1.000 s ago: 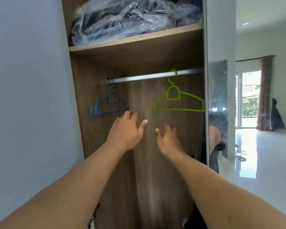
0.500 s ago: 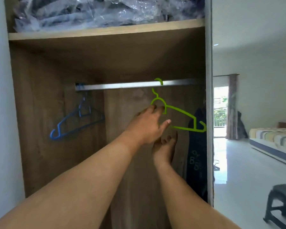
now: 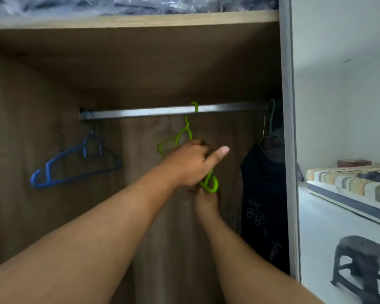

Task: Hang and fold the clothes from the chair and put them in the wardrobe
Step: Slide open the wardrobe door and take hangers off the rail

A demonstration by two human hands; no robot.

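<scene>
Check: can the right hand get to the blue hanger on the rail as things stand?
Probably not directly. The right hand sits low under the green hanger, and the left hand, gripping that hanger, crosses between it and the blue hanger at the rail's far left.

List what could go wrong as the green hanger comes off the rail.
1. The green hanger hangs twisted, its hook still over the rail; a straight pull by the left hand could snag it.
2. The right hand sits below, mostly hidden, so its hold is uncertain; the hanger might drop.
3. The dark garment hangs close by on the right; a swinging hanger could catch it.
</scene>
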